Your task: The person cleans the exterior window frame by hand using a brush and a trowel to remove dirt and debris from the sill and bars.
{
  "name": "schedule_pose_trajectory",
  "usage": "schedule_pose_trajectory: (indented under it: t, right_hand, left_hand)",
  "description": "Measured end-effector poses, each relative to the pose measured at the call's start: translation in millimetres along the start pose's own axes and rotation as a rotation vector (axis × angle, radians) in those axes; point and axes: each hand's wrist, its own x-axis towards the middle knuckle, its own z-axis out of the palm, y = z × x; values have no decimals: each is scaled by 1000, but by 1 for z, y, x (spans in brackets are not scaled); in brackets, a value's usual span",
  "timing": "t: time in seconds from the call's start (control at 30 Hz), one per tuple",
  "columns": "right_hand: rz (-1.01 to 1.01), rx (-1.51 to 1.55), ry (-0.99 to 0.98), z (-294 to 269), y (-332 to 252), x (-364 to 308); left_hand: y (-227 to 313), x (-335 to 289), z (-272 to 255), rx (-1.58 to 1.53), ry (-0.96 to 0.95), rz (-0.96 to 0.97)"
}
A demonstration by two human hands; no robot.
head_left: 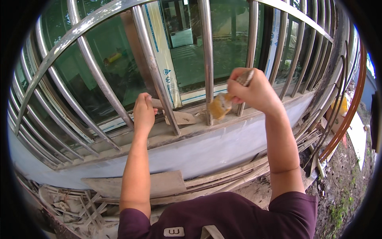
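My right hand (254,89) is closed around the worn handle of a brush (220,106) with yellowish bristles, slightly blurred. The bristles point down, in front of the metal bars just above the window sill (234,119). Further left, my left hand (144,113) is closed on the short handle of a flat, tan, scraper-like tool (181,118). Its wide end lies low behind a bar, close to the sill; the bar hides part of it. Small crumbs of debris lie on the sill between the tool and the brush.
Curved steel window bars (205,47) stand between me and the green-tinted glass (227,51). Taped window frame strips rise behind them. Below the sill is a pale wall (199,147) with boards (139,185) against its foot. Scrap wood lies at lower left, bent rods and soil at right.
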Motion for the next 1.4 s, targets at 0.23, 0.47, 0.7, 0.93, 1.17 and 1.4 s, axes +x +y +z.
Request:
schedule_pose_trajectory:
  t: [0.23, 0.47, 0.7, 0.93, 1.17, 1.4]
  right_hand:
    - [-39, -555, 87, 18, 46, 28]
    - [121, -962, -104, 56, 115, 67]
    - [140, -880, -148, 64, 115, 66]
    - [138, -816, -140, 75, 104, 71]
    - [204, -479, -107, 68, 121, 85]
    - [86, -320, -139, 54, 114, 81]
  left_hand:
    - [-13, 4, 5, -55, -90, -70]
    - [-23, 9, 9, -9, -276, -152]
    - [-42, 15, 13, -4, -366, -205]
    - [-41, 12, 22, -49, -476, -209]
    - [-37, 5, 22, -180, -514, -378]
    - [-50, -3, 27, -460, -552, -562]
